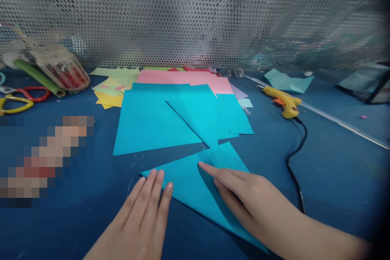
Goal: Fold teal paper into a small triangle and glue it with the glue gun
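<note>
A folded piece of blue paper (191, 187) lies on the dark blue table in front of me. My left hand (146, 203) rests flat with fingers outstretched, its fingertips on the paper's left corner. Toward the middle of the same piece, my right hand (240, 191) touches the surface with an extended index finger; its other fingers are partly hidden beneath the hand. Just beyond are more blue sheets (146, 122), one of them with a slanting folded edge, lying over a pink sheet (179, 77).
To the right lies a yellow glue gun (283, 99) with a black cord (289, 158), beside a long clear stick (344, 124). At left are scissors (18, 103), a green roll (39, 77) and a tilted jar (65, 67). A perforated metal screen (195, 16) stands behind.
</note>
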### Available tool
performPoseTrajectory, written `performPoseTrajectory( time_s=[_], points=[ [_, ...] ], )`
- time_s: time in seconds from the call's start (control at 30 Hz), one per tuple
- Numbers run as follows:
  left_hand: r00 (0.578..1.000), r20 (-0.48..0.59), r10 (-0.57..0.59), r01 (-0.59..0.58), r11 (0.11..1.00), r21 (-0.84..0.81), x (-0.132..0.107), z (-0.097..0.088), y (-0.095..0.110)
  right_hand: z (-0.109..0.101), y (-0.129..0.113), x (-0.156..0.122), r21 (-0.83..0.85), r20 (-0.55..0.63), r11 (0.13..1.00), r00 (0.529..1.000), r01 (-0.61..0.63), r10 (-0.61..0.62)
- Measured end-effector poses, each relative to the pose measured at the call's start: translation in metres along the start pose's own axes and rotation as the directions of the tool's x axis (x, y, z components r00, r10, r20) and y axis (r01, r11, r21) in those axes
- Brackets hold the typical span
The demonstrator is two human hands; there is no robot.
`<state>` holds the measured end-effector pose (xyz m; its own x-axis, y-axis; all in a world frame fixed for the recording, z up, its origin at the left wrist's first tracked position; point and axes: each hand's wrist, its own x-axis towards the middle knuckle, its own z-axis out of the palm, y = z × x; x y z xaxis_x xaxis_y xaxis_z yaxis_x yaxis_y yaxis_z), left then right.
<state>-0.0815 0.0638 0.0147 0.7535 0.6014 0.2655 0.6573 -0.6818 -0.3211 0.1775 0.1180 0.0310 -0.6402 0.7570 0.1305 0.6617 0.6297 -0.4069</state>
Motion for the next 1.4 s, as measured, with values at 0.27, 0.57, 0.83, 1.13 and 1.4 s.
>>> performPoseTrajectory(
  time_s=[0.27,0.57,0.83,1.13,1.4],
  points=[
    [0.996,0.047,-0.077,0.076,0.997,0.020,-0.018,0.010,0.009,-0.002,0.000,0.000,-0.081,0.010,0.996,0.999,0.044,-0.043],
    [0.990,0.038,-0.137,0.138,0.990,-0.018,-0.017,0.008,0.011,-0.002,0.002,0.000,-0.090,0.028,0.996,0.999,0.025,-0.023],
    [0.994,0.042,-0.101,0.099,0.994,0.047,-0.019,0.008,0.009,-0.001,0.003,-0.002,-0.054,0.042,0.998,0.999,-0.029,0.031],
    [0.986,0.073,-0.150,0.147,0.988,0.052,-0.013,0.004,0.013,-0.001,0.004,-0.002,-0.020,0.012,0.997,0.998,-0.069,0.069],
    [0.996,0.065,-0.062,0.055,0.992,0.113,-0.019,0.007,0.009,-0.001,0.002,-0.004,-0.022,0.023,0.996,0.996,-0.090,0.091]
  ],
)
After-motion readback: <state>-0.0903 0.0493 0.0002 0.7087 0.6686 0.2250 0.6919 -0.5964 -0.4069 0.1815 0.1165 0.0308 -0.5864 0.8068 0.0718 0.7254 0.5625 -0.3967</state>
